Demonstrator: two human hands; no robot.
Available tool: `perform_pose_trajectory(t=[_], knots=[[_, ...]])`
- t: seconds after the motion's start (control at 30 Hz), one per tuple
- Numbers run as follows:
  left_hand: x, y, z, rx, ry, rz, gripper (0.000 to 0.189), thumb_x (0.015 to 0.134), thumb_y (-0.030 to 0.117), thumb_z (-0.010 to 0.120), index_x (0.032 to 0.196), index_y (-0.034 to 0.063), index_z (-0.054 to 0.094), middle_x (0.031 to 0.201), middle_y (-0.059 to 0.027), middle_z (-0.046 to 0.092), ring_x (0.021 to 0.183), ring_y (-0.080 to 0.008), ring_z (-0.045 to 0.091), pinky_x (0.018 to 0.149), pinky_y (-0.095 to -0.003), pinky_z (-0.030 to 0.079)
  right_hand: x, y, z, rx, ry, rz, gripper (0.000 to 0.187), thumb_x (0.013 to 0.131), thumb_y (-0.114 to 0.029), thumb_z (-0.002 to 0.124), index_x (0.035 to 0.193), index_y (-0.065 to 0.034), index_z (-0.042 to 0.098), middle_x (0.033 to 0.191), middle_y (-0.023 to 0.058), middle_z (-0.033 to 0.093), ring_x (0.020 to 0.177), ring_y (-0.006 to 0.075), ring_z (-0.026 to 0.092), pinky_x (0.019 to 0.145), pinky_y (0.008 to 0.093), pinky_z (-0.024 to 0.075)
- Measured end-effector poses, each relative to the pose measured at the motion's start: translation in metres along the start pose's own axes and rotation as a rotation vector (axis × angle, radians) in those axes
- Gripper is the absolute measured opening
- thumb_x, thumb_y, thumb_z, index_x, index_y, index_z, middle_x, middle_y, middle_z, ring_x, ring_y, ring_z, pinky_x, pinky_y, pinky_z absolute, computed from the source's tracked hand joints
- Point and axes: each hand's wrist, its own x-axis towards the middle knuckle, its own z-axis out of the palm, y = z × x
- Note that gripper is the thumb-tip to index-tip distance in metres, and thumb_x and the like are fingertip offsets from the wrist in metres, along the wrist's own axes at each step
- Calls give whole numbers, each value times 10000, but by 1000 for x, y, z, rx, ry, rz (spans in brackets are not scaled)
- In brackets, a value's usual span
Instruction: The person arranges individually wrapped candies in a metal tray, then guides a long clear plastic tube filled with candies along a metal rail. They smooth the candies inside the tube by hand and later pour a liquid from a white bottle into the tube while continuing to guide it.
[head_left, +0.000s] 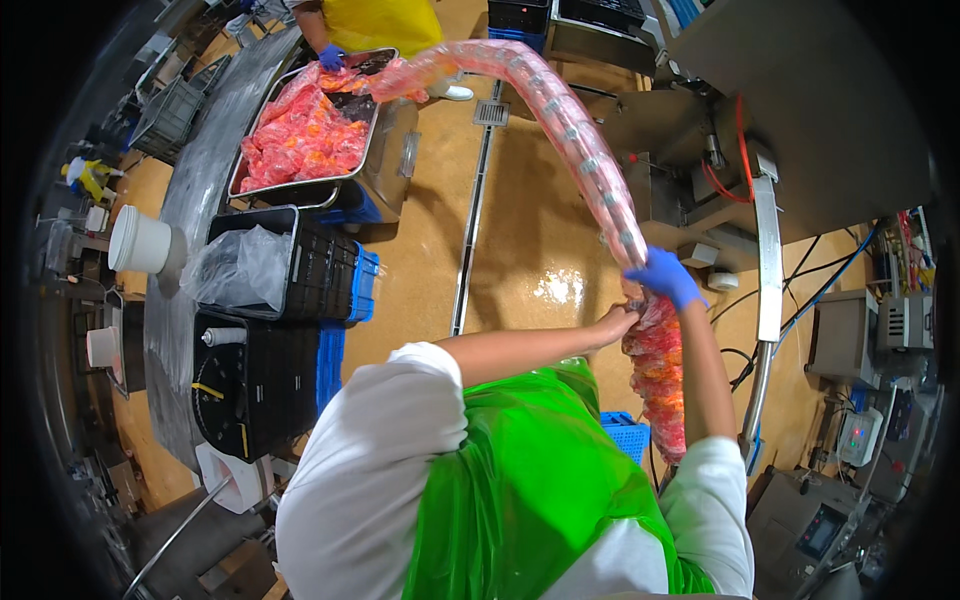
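Observation:
A long printed tubular plastic film (574, 127) arcs through the air from the tray at the upper left down to my hands. My right hand (667, 277), in a blue glove, is closed around it at its lower end. Just below, my bare left hand (616, 327) grips the same tube from the left side. Under both hands the film is gathered into a tightly bunched red and orange column (655, 375). That column runs down beside my green apron (525, 465), and whatever it sits on is hidden.
A metal tray (365, 157) holds crumpled red film, with a co-worker's blue-gloved hand (331, 58) at it. Black crates (322, 266) on blue crates stand at left, beside a long metal table (176, 300). A floor drain channel (471, 225) crosses ahead; a metal machine (817, 127) fills the right.

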Motion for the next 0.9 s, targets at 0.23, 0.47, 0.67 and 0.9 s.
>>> perform_pose_trajectory(t=[0.23, 0.47, 0.67, 0.9], knots=[[39, 73, -96, -38, 492, 100, 904, 809, 682, 556, 1333, -16, 318, 1309, -235, 337, 1259, -321, 356, 1044, -487, 345, -77, 34, 3, 235, -110, 27, 351, 854, -239, 572, 1102, 5, 618, 1014, 167, 674, 970, 275, 637, 909, 365, 460], [26, 12, 15, 111, 139, 56, 582, 949, 471, 478, 1329, 31, 490, 1159, -147, 614, 1141, -270, 549, 957, -384, 431, -24, -23, -62, -48, 536, -74, 534, 774, -428, 701, 1136, -47, 609, 1138, 203, 598, 1131, 423, 511, 926, 451, 442], [-9, -2, -23, 175, 55, 88, 637, 873, 551, 569, 1229, 25, 522, 1217, -184, 517, 1138, -249, 485, 951, -395, 387, -22, -21, -22, -184, -248, 139, 605, 708, -519, 705, 1135, -96, 629, 1028, 185, 657, 1019, 369, 603, 918, 448, 455], [39, 108, -66, 39, 485, 15, 870, 860, 620, 531, 1418, -5, 294, 1381, -240, 420, 1291, -299, 408, 1049, -490, 355, -72, 11, -13, 159, 62, 170, 510, 764, -430, 736, 1008, 3, 626, 891, 202, 616, 946, 362, 594, 888, 418, 459]])
